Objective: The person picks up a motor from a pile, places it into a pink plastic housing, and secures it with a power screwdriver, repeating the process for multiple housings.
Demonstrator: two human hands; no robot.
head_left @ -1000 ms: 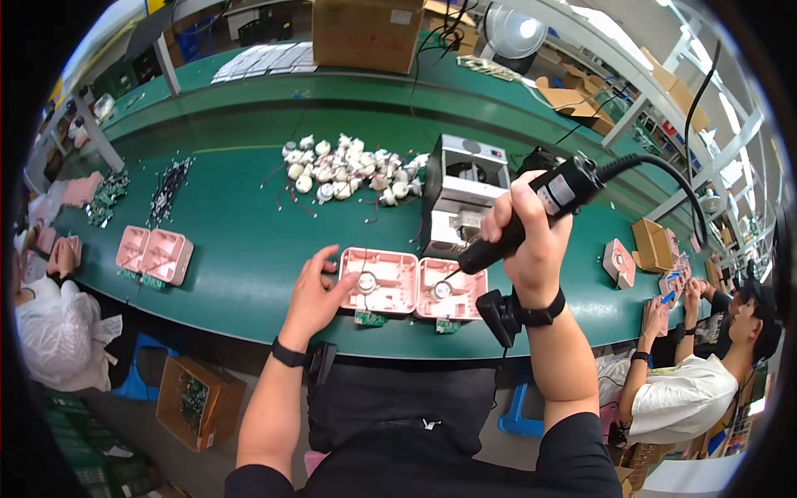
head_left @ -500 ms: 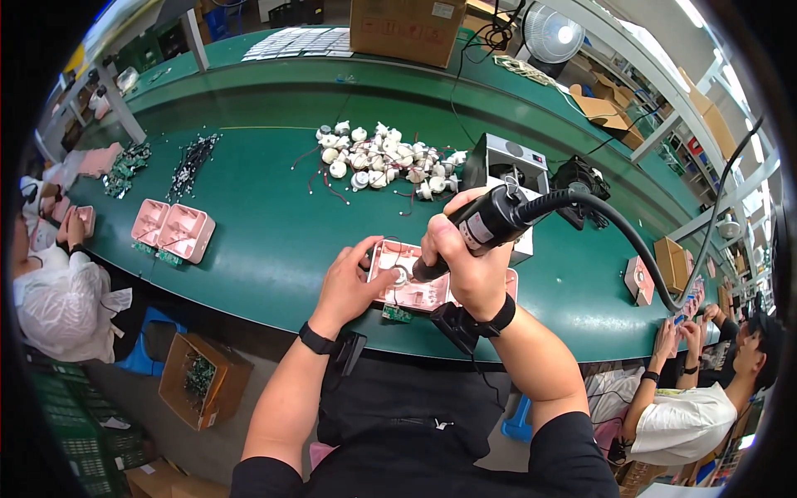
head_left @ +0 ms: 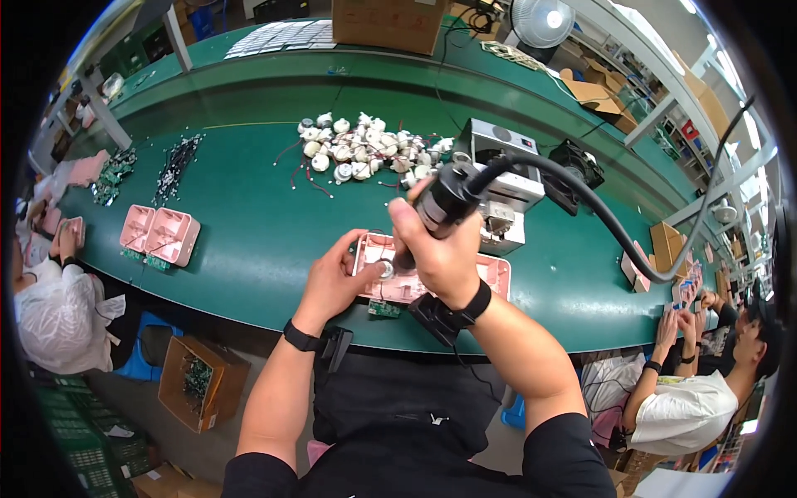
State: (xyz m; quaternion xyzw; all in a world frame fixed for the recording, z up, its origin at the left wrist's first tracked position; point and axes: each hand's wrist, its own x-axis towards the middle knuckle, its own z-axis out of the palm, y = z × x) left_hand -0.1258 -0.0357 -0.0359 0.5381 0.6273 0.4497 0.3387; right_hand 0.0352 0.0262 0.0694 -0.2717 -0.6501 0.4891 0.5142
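Observation:
A pink plastic housing (head_left: 496, 267) with two compartments lies open in front of me on the bench. My left hand (head_left: 330, 280) grips its left end, the thumb pressing near a small round part (head_left: 384, 270) inside. In my right hand (head_left: 444, 253) is a black electric screwdriver (head_left: 451, 197), tilted, its thick cable leading off to the right. Its lower end points down into the left compartment beside my left thumb; the tip is hidden. A green circuit board (head_left: 383, 309) lies against the housing's near edge.
Several white motor-like parts with wires (head_left: 365, 149) lie heaped beyond the housing. A metal machine (head_left: 502, 178) stands just past my right hand. Another pink housing (head_left: 173, 236) rests to the left, near dark screws or leads (head_left: 178, 166). Co-workers sit at both sides; a carton (head_left: 199, 382) is on the floor.
The view has shifted slightly. My right hand tilts the screwdriver more upright, and its lower end sits closer to the round part. My left hand keeps its hold on the housing.

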